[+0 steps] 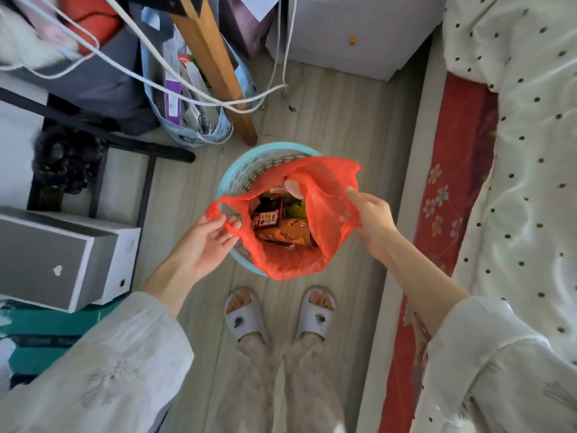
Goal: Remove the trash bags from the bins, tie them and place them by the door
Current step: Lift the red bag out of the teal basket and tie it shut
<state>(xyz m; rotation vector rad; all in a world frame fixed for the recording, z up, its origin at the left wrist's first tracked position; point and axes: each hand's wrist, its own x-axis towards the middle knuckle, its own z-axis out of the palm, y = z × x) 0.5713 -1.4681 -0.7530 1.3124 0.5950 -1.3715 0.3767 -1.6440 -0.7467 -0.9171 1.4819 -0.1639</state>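
A red plastic trash bag (324, 232) sits in a light blue basket bin (240, 175) on the floor in front of my feet. Its mouth is spread wide, and snack wrappers and boxes show inside. My left hand (204, 240) has its fingers hooked through the bag's left handle loop. On the other side, my right hand (370, 220) pinches the bag's right edge between thumb and fingers. The bag's lower part hangs over the near rim of the bin.
A bed with a dotted cover (512, 151) and a red sheet runs along the right. A wooden leg (218, 67), white cables and a blue tote bag (190, 98) stand behind the bin. A grey box (59, 254) and a black bag (67, 160) lie left.
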